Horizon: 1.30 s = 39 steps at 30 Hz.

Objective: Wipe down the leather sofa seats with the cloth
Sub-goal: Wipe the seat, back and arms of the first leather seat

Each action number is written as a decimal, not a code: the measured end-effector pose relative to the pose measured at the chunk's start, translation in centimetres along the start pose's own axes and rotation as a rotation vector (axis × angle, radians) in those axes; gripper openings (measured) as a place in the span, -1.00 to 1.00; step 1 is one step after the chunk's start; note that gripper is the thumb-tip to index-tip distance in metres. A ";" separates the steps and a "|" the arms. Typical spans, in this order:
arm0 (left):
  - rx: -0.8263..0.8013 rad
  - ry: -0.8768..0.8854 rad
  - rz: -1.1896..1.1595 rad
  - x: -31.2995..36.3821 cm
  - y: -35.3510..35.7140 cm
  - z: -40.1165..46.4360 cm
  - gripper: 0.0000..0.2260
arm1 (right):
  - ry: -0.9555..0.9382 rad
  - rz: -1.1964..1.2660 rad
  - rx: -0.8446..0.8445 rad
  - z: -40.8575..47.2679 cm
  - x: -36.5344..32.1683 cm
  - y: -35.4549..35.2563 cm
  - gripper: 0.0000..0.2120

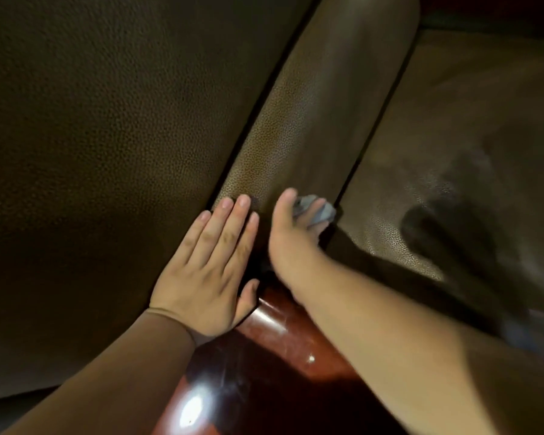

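Observation:
My left hand (211, 265) lies flat with straight fingers on the brown leather sofa (107, 136), fingertips at the seam beside a padded leather armrest (311, 127). My right hand (292, 237) is blurred and holds a small bunched grey cloth (319, 210) against the lower end of that armrest, near the dark gap next to another leather cushion (468, 152). Most of the cloth is hidden under my fingers.
A glossy reddish wooden armrest front (264, 365) runs between my forearms at the bottom, with a bright light glare on it. Dark shadow falls across the right cushion.

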<state>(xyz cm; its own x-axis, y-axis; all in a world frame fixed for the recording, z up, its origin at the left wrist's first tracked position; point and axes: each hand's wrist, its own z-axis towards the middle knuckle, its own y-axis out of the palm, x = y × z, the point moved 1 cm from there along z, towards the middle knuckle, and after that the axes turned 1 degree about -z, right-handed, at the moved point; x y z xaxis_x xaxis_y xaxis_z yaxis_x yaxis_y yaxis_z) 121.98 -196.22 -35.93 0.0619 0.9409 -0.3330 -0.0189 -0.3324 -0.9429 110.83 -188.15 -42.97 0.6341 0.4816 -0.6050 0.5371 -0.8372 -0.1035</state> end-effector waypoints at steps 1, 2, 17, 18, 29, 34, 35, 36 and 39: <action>-0.006 0.000 0.003 0.0 0.1 0.0 -0.26 | 0.040 0.003 0.069 1.5 -1.2 -0.9 -0.23; -0.007 -0.001 0.008 0.0 0.2 -0.1 -0.26 | 0.019 -0.014 0.113 2.5 -1.7 -1.8 -0.24; 0.005 -0.008 -0.017 -0.3 0.7 -0.3 -0.26 | -0.298 -0.165 0.137 5.3 -2.5 -6.1 -0.32; 0.006 -0.009 -0.021 -0.3 0.7 -0.4 -0.27 | -0.319 -0.243 0.067 4.3 -0.9 -5.3 -0.33; 0.034 -0.004 -0.046 -0.3 1.2 -0.8 -0.32 | -0.404 -0.174 -0.046 2.4 3.0 -6.6 -0.30; -0.147 -0.085 -0.079 0.8 -0.6 -0.2 -0.36 | -0.433 -0.485 -0.282 -0.9 3.6 -12.6 -0.54; -0.198 -0.163 -0.123 1.8 -1.8 0.2 -0.37 | -0.434 -0.591 -0.333 -2.0 3.6 -14.0 -0.54; -0.243 -0.271 -0.190 3.1 -3.3 0.9 -0.38 | -0.430 -0.694 -0.360 -3.0 3.3 -15.6 -0.52; -0.417 -0.577 -0.461 7.8 -8.3 3.4 -0.43 | -0.404 -0.974 -0.420 -5.3 1.5 -20.7 -0.52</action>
<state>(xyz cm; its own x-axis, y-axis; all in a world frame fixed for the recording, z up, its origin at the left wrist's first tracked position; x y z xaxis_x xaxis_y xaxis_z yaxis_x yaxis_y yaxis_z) 119.22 -185.89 -30.76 -0.5476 0.8363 0.0279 0.2605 0.2021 -0.9441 103.59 -168.75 -37.55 -0.3407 0.6978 -0.6301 0.8960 0.0380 -0.4424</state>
